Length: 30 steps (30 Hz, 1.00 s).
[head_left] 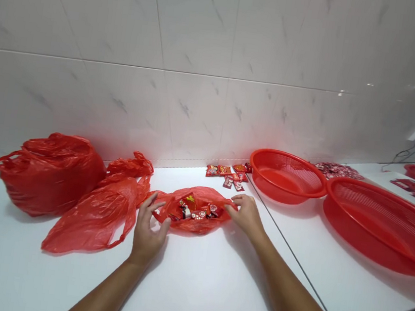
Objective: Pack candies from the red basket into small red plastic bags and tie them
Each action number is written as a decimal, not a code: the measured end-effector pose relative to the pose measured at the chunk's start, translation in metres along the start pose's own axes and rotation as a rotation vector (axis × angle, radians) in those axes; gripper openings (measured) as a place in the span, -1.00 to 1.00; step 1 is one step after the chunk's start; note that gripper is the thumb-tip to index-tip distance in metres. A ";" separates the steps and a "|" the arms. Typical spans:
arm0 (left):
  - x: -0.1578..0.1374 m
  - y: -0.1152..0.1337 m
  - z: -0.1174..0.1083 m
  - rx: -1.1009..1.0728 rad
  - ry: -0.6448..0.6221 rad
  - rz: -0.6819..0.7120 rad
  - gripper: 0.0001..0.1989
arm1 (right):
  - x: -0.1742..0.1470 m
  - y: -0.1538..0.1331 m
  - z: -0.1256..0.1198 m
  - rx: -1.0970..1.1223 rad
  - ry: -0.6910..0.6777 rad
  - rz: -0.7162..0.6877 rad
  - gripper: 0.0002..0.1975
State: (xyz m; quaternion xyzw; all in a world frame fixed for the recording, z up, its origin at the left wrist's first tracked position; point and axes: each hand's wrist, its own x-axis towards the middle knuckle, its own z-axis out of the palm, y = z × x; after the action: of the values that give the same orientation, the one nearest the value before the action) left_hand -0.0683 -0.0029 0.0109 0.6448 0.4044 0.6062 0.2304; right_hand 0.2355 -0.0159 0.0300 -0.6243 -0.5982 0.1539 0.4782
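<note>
A red plastic bag lies on the white table in front of me, its mouth spread wide. Inside it are several small packets in red, white and yellow wrapping. My right hand pinches the bag's right end between thumb and fingers. At the opposite end is my left hand, fingers curved and apart from the thumb, with the fingertips at the bag's edge. Whether those fingertips touch the plastic is hard to make out. Several more red packets lie behind the bag, close to the wall.
To the left stand a full red bag and a flatter red bag. On the right are a round red basket and a larger red basket, with a pile of small packets behind. A tiled wall closes the back.
</note>
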 end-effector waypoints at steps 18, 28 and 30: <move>-0.026 0.008 0.004 -0.010 0.140 0.254 -0.48 | -0.002 -0.125 -0.119 0.334 -0.146 -0.254 -0.69; 0.076 0.130 0.015 -0.287 -0.051 -0.177 -0.49 | 0.006 -0.112 -0.140 0.483 -0.012 -0.099 -0.57; 0.096 0.160 0.019 -0.340 -0.063 -0.179 -0.44 | 0.013 -0.113 -0.126 0.498 0.029 -0.199 -0.63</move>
State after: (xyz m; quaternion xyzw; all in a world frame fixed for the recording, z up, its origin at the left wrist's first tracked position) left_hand -0.0176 -0.0134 0.1908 0.5768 0.3446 0.6222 0.4017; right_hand 0.2671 -0.0755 0.1861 -0.4277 -0.5937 0.2396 0.6381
